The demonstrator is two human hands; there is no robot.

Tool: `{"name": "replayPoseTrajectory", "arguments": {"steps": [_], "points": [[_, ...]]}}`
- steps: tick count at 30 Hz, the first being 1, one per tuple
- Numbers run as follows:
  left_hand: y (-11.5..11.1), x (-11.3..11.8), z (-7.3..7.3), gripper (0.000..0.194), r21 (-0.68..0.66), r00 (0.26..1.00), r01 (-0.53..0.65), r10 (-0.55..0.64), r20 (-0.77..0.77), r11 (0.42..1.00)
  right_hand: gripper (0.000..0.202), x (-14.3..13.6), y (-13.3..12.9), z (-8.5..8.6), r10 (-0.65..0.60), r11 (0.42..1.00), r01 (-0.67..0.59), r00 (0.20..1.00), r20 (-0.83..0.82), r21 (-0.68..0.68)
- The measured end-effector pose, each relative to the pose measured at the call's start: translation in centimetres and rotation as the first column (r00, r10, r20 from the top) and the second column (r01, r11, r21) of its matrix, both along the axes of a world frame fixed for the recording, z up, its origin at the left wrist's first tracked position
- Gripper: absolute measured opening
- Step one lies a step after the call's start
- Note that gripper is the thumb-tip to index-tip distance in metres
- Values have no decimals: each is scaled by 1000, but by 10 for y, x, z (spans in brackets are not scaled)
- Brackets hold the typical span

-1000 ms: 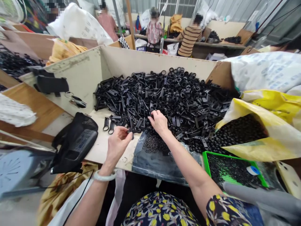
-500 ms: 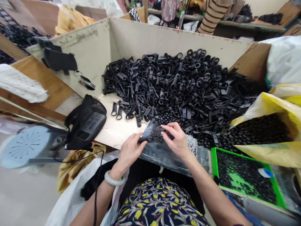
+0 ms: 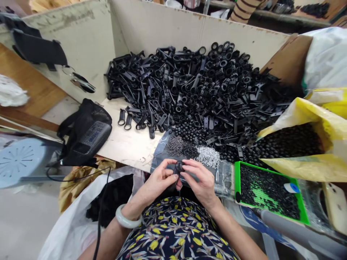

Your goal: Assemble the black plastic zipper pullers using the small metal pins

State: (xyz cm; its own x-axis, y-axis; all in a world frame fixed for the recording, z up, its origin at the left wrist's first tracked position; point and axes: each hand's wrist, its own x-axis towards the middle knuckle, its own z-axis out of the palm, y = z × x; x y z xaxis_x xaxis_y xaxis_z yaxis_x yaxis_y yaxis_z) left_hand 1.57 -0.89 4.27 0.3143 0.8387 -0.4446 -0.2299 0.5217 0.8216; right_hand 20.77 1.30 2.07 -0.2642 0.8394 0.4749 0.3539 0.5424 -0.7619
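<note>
Close to my body, my left hand [image 3: 159, 178] is closed on a black ring-ended plastic part [image 3: 178, 167]. My right hand [image 3: 199, 180] has its fingers pinched at the ring of that part; whether a small piece lies between the fingertips is hidden. Just beyond the hands sit a pile of small dark screws [image 3: 175, 145], some small black pieces [image 3: 190, 150] and a heap of silver pins [image 3: 208, 156]. Small black balls [image 3: 189, 131] spread behind these. Further back rises a large heap of similar black plastic parts [image 3: 173, 83].
Light board walls [image 3: 162, 21] enclose the heap. On the right are an open yellow bag [image 3: 295, 169] of black balls, a green tray [image 3: 237, 180] of small black pieces and a phone [image 3: 336, 206]. A black mesh bag [image 3: 86, 130] and keys [image 3: 82, 83] are at left.
Both hands have come nearer my body and together. The right hand has left the small-screw pile and now meets the part in the left hand. The camera view has shifted.
</note>
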Motion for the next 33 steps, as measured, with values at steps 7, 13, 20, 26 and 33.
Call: {"name": "replayPoseTrajectory", "arguments": {"steps": [7,13,20,26,33], "points": [[-8,22,-4,31,77,994,-24,32,-109,997,25,16,0,-4,-10,988,-17,985,172,153],[-9,20,-5,35,206,960,39,20,-279,978,38,26,2,0,89,964,-162,944,317,209],[-12,20,-8,26,283,871,90,62,-488,955,30,30,2,5,173,944,-279,873,455,176],[-18,20,-12,21,321,842,100,91,-532,942,27,29,1,15,214,924,-344,826,522,165],[-27,21,-10,20,298,911,89,43,-409,951,24,31,-7,17,212,977,-207,940,269,-48]]}}
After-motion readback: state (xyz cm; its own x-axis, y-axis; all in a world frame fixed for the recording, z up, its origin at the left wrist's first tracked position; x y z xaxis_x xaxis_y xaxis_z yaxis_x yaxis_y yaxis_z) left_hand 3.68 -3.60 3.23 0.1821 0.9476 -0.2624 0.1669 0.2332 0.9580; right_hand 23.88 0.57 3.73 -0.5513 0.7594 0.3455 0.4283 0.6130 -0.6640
